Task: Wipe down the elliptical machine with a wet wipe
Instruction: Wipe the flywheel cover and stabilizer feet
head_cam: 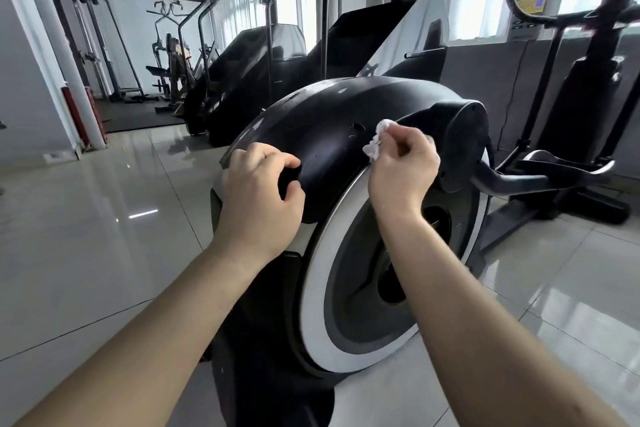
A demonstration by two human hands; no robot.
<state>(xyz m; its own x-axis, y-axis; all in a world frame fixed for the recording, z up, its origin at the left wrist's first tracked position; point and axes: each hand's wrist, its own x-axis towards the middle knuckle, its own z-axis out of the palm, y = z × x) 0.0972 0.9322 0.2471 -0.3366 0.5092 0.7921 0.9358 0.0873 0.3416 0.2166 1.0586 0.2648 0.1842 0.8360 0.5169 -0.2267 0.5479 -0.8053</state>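
From the head camera, the elliptical machine (349, 288) fills the middle of the view, and its rounded black housing (325, 121) serves as the landmark here. The wet wipe (375, 142), white and crumpled into a small wad, lies against the right-hand side of that housing, just beside a small round hole in the black surface. The right hand (403, 168) holds it. Its fingers (414, 135) are curled in tightly and pinch the wipe against the thumb, so that only the left part of the wad shows beyond them.

The left hand (259, 184) sits at the housing's lower left edge. Its fingers (277, 158) are loosely bent, with the tips resting on the black surface, and they grip nothing. Both forearms reach in from the bottom of the view.

Below the housing a broad white ring (320, 274) circles a dark grey disc. To the right of the housing a black crank arm (502, 180) runs out toward a pedal. Behind the housing stand two tall black stair machines (374, 42) along a row of bright windows. Further right of it is a second cross-trainer (588, 80) with a yellow-faced console (535, 5). To the left of the housing, glossy pale floor tiles (86, 218) stretch toward a white pillar (52, 45) and weight equipment at the far wall.
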